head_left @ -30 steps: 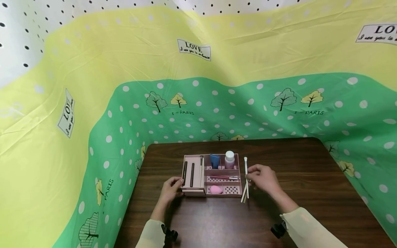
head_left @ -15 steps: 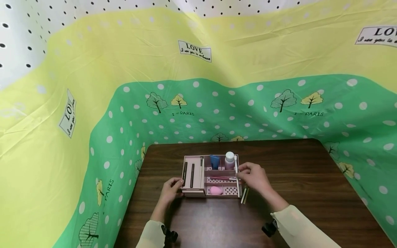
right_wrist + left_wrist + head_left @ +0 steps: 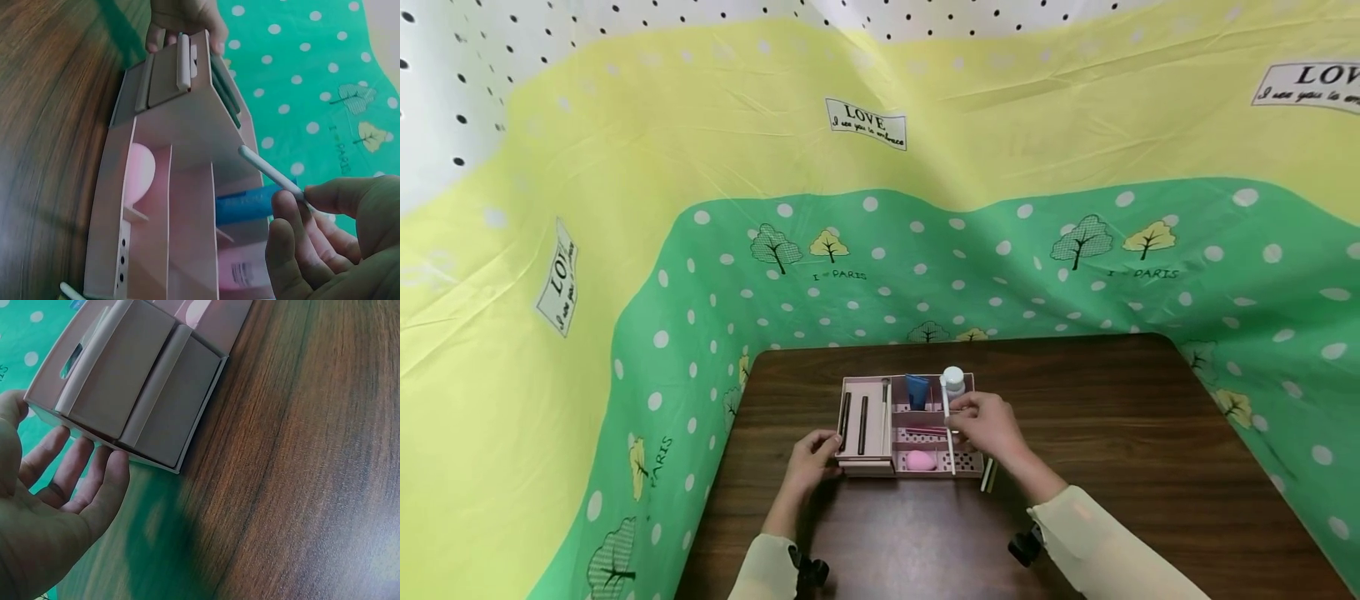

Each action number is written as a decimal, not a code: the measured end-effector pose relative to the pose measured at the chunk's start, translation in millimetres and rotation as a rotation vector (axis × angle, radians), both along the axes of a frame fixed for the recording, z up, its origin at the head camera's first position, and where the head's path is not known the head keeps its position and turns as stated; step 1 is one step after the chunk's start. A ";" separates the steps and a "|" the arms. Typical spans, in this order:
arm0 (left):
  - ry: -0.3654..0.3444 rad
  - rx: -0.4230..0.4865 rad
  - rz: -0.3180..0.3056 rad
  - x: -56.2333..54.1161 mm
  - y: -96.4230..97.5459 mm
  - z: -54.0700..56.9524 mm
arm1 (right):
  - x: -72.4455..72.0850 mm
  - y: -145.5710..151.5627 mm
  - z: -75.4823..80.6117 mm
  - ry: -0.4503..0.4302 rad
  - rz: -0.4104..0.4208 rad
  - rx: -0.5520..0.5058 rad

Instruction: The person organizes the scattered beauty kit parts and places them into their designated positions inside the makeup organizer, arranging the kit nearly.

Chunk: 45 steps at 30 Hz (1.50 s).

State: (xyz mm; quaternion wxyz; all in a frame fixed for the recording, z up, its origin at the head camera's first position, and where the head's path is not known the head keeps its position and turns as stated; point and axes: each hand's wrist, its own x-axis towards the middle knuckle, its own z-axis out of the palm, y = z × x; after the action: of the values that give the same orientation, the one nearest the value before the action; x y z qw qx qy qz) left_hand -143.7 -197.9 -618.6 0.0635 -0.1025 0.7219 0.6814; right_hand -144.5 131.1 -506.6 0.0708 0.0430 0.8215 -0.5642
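A pink makeup organizer (image 3: 895, 417) stands on the table. At its left front corner my left hand (image 3: 811, 458) grips the side, thumb at the upper edge and fingertips along the wall; the left wrist view shows these fingers (image 3: 62, 465) against the drawer unit. My right hand (image 3: 988, 425) pinches a slim white makeup brush (image 3: 950, 446) between thumb and fingers, above the right compartments. In the right wrist view the white handle (image 3: 269, 165) juts from the fingertips. Beneath the brush are a white-capped bottle (image 3: 953, 377), red-handled brushes (image 3: 923, 432) and a pink makeup sponge (image 3: 920, 461).
Two dark pencils (image 3: 862, 425) and a brush (image 3: 886, 392) lie on the organizer's left top. A blue tube (image 3: 917, 392) stands in a back compartment. More slim brushes (image 3: 988, 475) lie on the wooden table (image 3: 1135, 433) right of the organizer. Patterned cloth (image 3: 887, 242) hangs behind.
My right hand has lifted the white brush from beside the organizer and carried it left over the compartments. Other brushes stay on the table. My left hand keeps its place.
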 end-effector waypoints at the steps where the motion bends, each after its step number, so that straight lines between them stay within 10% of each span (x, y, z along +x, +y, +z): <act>1: 0.000 -0.002 0.001 -0.3 -0.7 -0.4 | -0.8 -3.8 0.0 -0.004 0.000 -0.008; 28: -0.007 0.001 -0.002 -3.2 -2.0 0.9 | -29.7 -60.4 -5.6 0.051 0.051 0.150; 45: -0.004 -0.011 -0.009 -2.0 -2.3 0.3 | -39.0 -90.4 -11.2 -0.014 0.038 -0.057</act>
State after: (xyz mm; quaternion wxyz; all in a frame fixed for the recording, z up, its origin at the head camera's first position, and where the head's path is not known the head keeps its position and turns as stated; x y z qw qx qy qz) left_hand -145.7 -200.3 -618.3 0.0675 -0.1010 0.7259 0.6770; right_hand -183.6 40.7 -517.8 0.0883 0.0295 0.8054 -0.5854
